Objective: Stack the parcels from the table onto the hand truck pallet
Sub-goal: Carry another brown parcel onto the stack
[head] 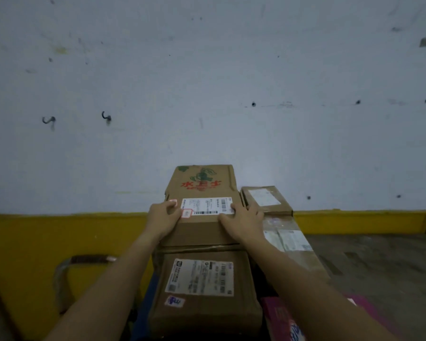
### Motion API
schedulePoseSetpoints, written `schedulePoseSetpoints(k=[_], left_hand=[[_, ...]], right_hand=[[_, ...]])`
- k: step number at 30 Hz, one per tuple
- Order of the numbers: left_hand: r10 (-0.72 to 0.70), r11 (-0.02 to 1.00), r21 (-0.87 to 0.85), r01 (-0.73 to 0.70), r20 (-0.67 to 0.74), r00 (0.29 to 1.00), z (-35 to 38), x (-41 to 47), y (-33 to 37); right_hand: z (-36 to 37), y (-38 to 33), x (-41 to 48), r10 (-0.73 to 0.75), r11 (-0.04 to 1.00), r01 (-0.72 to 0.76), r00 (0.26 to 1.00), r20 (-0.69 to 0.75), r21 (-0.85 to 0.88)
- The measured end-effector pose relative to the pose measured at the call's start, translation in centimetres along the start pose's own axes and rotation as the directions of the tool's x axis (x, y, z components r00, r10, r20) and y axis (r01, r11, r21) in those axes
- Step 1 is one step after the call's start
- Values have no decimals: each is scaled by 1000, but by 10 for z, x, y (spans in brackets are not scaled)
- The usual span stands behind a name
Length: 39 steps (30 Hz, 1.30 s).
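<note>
The stacking is looking well along, as a judgement from the pile: several parcels are already sitting together beside the hand truck handle [89, 259], among them a labelled box [202, 313] nearest the camera, a small box [266, 200] at the back right, a taped parcel [288, 238] in front of that, and a pink box [278, 318] at the lower right. The pallet itself is mostly hiding under them, and the table is not showing clearly, so how many parcels are waiting cannot be told. The printed box [202, 183], with red characters and a green drawing, is lying on top of the pile just beyond the labelled box, close to the wall, and seems to be getting settled into place. The left hand [164, 217] is resting on its near left part, fingers [171, 204] slightly bent and close together, touching the top face beside the shipping label [207, 205]. The right hand [241, 221] is lying on the near right part, fingers spread, thumb [223, 217] pointing inward, fingertips overlapping the label's edge. Neither hand appears to be wrapping round an edge; both are pressing on top, though the outer fingers by the small box are hard to make out
</note>
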<state>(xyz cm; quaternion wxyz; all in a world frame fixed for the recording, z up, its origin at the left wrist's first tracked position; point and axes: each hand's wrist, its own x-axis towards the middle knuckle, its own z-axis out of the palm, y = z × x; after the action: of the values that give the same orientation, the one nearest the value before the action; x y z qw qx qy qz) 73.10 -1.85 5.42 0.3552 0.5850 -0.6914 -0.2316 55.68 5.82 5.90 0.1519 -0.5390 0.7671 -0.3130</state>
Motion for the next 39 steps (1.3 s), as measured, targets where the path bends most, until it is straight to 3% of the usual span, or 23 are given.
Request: schedulePoseSetpoints(k=[19, 25, 30, 33, 36, 39], left_hand=[[4, 1000, 31, -3, -23, 1000, 4, 12, -7], [55, 987, 158, -30, -156, 986, -12, 5, 9], [95, 989, 136, -63, -245, 965, 3, -19, 54], [164, 986, 66, -152, -250, 954, 30, -45, 98], [258, 965, 3, -261, -179, 950, 70, -81, 145], [259, 961, -78, -264, -71, 963, 117, -125, 188]], right_hand=[[9, 12, 6, -20, 997, 21, 1000, -15, 78], [-10, 22, 0, -67, 992, 71, 997, -40, 106], [-45, 51, -23, -123, 987, 127, 992, -39, 103], [-83, 87, -42, -175, 979, 178, 984, -37, 97], [-127, 136, -67, -161, 984, 164, 986, -53, 73], [-174, 192, -94, -119, 991, 125, 989, -88, 56]])
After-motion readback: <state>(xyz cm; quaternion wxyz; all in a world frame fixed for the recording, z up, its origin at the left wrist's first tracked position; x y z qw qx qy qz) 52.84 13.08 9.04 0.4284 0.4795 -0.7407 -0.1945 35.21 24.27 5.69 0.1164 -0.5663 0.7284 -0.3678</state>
